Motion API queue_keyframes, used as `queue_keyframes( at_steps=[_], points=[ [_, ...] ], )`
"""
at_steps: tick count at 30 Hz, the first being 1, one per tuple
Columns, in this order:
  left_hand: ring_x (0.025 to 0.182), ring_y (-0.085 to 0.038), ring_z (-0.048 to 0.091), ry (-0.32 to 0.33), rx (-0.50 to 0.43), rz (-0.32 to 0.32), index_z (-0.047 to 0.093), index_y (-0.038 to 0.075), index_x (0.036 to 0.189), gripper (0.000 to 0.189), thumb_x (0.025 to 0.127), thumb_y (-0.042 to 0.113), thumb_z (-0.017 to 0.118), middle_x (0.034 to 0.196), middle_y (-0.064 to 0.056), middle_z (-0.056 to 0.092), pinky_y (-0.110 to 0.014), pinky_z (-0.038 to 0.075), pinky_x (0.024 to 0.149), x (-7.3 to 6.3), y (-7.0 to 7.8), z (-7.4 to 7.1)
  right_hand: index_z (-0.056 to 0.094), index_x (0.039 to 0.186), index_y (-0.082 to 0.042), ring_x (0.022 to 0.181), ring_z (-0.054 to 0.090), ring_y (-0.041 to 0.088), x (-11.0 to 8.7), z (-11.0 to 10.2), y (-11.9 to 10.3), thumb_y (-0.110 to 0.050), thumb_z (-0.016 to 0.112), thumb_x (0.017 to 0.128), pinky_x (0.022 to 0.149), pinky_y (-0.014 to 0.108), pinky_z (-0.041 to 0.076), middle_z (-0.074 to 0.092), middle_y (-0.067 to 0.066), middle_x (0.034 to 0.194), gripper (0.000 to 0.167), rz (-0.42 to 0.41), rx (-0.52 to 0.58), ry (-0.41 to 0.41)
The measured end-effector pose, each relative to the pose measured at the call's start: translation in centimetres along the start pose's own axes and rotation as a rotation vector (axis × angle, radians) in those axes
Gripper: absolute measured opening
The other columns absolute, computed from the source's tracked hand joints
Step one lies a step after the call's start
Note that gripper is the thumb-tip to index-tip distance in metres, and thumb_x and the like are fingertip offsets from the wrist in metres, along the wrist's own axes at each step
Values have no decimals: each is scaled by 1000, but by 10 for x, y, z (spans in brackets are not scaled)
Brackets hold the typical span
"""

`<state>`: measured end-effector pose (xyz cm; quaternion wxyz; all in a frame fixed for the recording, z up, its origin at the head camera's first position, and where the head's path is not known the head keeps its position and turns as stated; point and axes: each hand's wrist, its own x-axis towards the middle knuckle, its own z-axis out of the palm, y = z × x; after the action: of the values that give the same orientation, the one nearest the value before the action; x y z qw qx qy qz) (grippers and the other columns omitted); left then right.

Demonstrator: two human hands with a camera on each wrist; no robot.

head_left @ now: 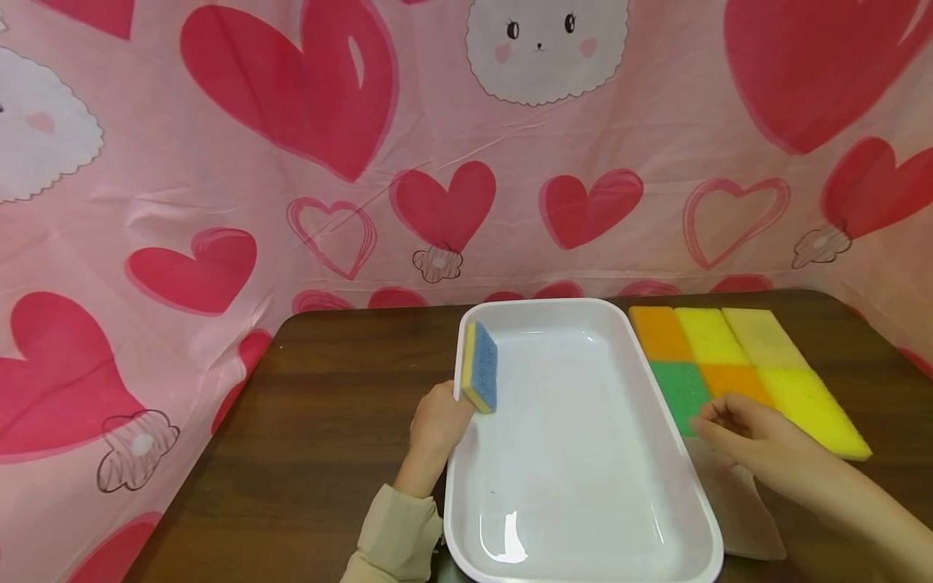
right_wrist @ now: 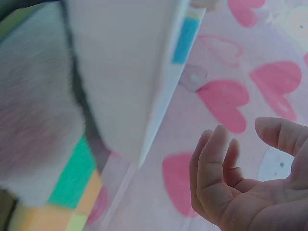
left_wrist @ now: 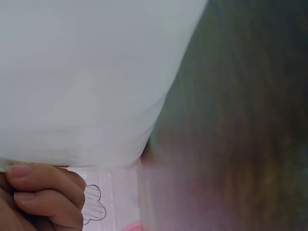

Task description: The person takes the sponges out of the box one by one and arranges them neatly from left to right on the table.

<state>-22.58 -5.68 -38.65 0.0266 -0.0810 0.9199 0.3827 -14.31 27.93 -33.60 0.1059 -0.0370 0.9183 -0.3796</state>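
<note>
A white rectangular tray [head_left: 583, 453] stands in the middle of the head view. My left hand [head_left: 437, 425] grips its left rim; in the left wrist view that hand's curled fingers [left_wrist: 50, 185] sit against the tray wall [left_wrist: 82, 96]. Just beyond these fingers a blue-and-yellow sponge [head_left: 484, 368] leans on the tray's inner left side. Over on the right, my right hand [head_left: 758, 445] hovers near a green sponge [head_left: 679, 393], its fingers loosely bent with nothing in them, as the right wrist view also shows. Below it lies a pale pinkish cloth [head_left: 739, 506].
Beside the tray's right edge lie several flat sponges: orange [head_left: 662, 334], yellow [head_left: 710, 336], pale yellow [head_left: 765, 336], a second orange [head_left: 736, 382] and a larger yellow [head_left: 812, 409]. A dark wooden table [head_left: 328, 405] carries everything. Behind hangs a pink heart-patterned curtain [head_left: 510, 129].
</note>
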Motion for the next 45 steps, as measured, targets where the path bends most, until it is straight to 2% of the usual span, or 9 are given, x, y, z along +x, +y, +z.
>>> queue_keyframes(
  at_steps=[5,9,15,20,26,32,41,45],
  points=[
    [70,-21,60,2,-10,-8,67,8,97,23,85,25,57,85,-10,67,-33,44,57,1,-1,0,50,113,4,78,55,10,11,7,-31,-32,47,99,67,23,53,60,7,94,38,6,-6,-16],
    [70,-21,60,3,-6,-7,67,9,97,24,84,26,57,85,-10,67,-33,44,57,2,-1,0,49,112,2,88,58,15,20,14,-53,-34,51,97,70,27,55,60,8,102,38,-32,5,-45],
    [70,-21,60,-8,-13,-16,67,8,98,24,83,23,57,86,-11,68,-34,45,58,0,-2,0,51,107,-3,75,53,15,34,29,-83,-36,56,94,63,26,51,57,4,91,35,-79,11,-28],
    [70,-21,60,-11,-18,-11,67,7,98,23,83,21,57,87,-11,68,-34,45,58,0,-2,-1,51,105,-4,73,52,17,45,37,-104,-35,56,94,66,30,50,56,6,90,33,-75,45,-50],
    [72,-22,60,2,1,-5,67,8,100,25,80,19,57,89,-11,68,-35,44,59,0,-3,-3,50,104,-2,73,52,17,61,46,-126,-34,55,94,67,28,49,51,7,85,33,-59,62,-68],
    [73,-22,59,-2,1,-15,67,8,100,26,80,20,57,89,-10,68,-34,43,59,1,-3,-3,50,105,0,73,54,19,80,60,-137,-33,55,94,67,26,48,53,10,86,35,-19,72,-60],
    [72,-22,59,-7,2,-1,67,7,103,29,79,19,56,89,-11,68,-35,42,60,2,-5,-2,52,101,2,63,56,18,105,84,-138,-34,54,94,62,26,47,60,14,91,38,6,54,-45],
    [72,-22,59,-14,-7,1,67,6,104,30,79,19,56,89,-11,68,-34,42,59,2,-4,-1,53,102,2,65,58,20,113,91,-138,-35,55,94,63,27,48,63,16,98,39,24,43,-41]
  ],
)
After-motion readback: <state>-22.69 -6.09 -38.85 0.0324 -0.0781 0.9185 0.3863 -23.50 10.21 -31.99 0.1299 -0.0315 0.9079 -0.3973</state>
